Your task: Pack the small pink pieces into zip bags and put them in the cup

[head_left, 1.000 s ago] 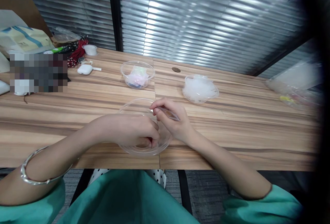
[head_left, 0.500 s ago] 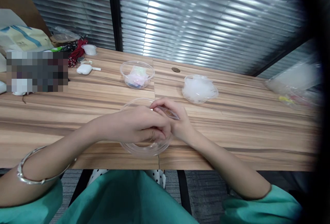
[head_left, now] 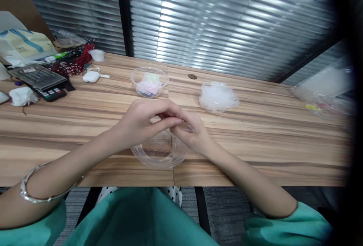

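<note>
Both hands meet above a round clear plastic bowl [head_left: 154, 161] near the table's front edge. My right hand [head_left: 195, 134] is closed on a small clear plastic bag [head_left: 187, 126], whose pointed corner sticks out over the back of the hand. My left hand [head_left: 147, 119] comes in from the left, its thumb and fingertips pinched together against the right hand's fingers. What lies in that pinch is hidden. The bowl's far rim is behind the hands.
Behind stands another clear bowl [head_left: 149, 83] holding small pastel packets. A bag of whitish pieces [head_left: 218, 98] lies right of it. To the left are a white earphone case [head_left: 91, 76], a small white tub [head_left: 96, 54], a black card reader [head_left: 51, 93] and red cords [head_left: 85, 55].
My left hand has turned and risen from over the bowl, and its thumb now shows on top. My right hand stays nearly in place with the bag.
</note>
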